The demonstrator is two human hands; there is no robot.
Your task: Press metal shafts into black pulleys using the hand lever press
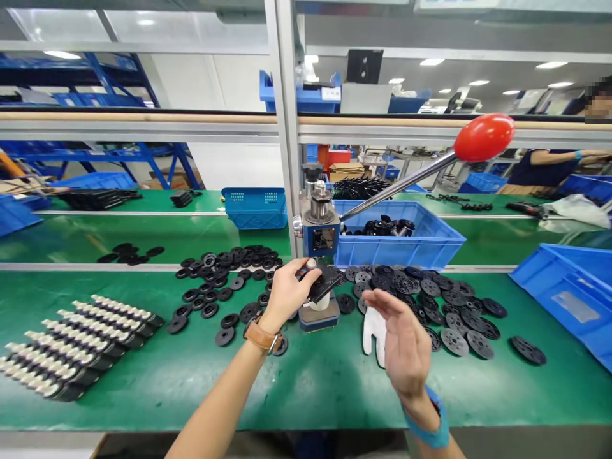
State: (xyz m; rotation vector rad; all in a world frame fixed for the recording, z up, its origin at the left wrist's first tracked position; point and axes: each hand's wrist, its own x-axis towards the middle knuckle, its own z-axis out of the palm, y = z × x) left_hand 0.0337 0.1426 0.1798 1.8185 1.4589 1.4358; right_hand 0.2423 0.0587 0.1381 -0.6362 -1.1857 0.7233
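Your left hand (297, 288) gripped the black part (326, 284) over the base of the press (319, 237). Your right hand (405, 341), right of the press, was open, near the glove (373, 326). Small discs (224, 336) lay left of the press, larger discs (454, 342) right.

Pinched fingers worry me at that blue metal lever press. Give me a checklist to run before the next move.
1. Left hand clear of the blue metal lever press: not ok; it grips a flat black plastic part below the press head.
2. Black part fully seated: cannot tell; the contact beneath is hidden.
3. Silver metal lever with red egg-shaped knob raised: ok; it slants upward to the right.
4. Right hand off the lever: ok; open, holding nothing.
5. White fabric glove clear of the press: ok; right of it, on the green bench.
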